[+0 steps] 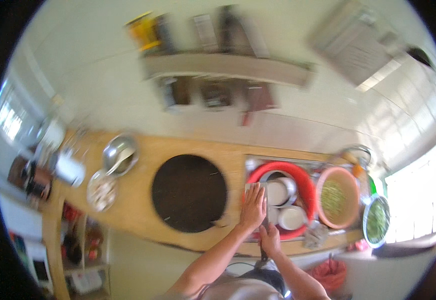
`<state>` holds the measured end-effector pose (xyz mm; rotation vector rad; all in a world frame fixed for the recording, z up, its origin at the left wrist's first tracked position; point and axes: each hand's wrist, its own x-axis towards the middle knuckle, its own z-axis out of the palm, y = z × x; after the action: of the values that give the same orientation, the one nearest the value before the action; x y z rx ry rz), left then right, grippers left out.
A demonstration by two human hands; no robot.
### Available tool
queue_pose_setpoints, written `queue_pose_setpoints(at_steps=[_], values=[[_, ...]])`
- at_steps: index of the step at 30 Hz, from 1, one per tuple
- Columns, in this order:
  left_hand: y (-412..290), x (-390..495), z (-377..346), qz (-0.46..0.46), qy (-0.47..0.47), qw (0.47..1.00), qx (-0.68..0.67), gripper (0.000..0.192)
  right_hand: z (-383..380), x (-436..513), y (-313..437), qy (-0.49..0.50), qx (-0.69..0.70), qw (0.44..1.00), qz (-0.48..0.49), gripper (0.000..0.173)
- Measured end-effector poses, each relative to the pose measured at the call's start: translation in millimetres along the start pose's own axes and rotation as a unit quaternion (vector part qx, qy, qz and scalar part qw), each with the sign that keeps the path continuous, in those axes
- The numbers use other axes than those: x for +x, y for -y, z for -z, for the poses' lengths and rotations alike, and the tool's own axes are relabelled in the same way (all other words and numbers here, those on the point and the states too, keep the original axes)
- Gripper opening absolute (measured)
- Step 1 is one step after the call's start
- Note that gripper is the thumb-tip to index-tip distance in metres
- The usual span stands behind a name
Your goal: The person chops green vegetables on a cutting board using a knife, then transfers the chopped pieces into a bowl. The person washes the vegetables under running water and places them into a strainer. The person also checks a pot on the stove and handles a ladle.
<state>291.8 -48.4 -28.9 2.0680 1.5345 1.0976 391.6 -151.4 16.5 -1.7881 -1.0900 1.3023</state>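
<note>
My left hand [254,207] lies flat along the broad blade of a kitchen cleaver [266,204], fingers stretched out over it. The cleaver's dark handle is gripped in my right hand [270,240], closer to my body. Both hands and the cleaver are above the left side of a red plastic basin [309,187]. White bowls [292,218] and a metal pot or bowl [292,186] sit in the basin. The left hand covers much of the blade, and blur hides its edge.
Left of the basin, a round dark cutting board [189,193] lies on the wooden counter [139,202]. Farther left stand a steel bowl [109,155] and a bowl of pale pieces [102,190]. Rightward are a pink basin [354,195] and a basin of greens [377,221]. A shelf [225,67] hangs above.
</note>
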Motion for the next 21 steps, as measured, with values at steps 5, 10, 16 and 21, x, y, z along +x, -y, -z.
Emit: queue_pose_setpoints(at_steps=[5, 10, 16, 21], values=[[-175, 61, -170, -0.129, 0.073, 0.980, -0.134, 0.044, 201, 2, -41, -0.185, 0.033, 0.982, 0.018, 0.021], [-277, 84, -350, -0.063, 0.109, 0.972, -0.199, 0.044, 378, 26, -109, -0.298, -0.157, 0.935, 0.113, 0.018], [-205, 125, -426, 0.013, 0.059, 0.998, -0.034, 0.043, 474, 58, -118, -0.157, 0.131, 0.976, -0.068, 0.017], [-218, 190, -375, 0.079, -0.035, 0.992, -0.093, 0.044, 524, 90, -117, -0.030, 0.278, 0.948, -0.151, 0.015]])
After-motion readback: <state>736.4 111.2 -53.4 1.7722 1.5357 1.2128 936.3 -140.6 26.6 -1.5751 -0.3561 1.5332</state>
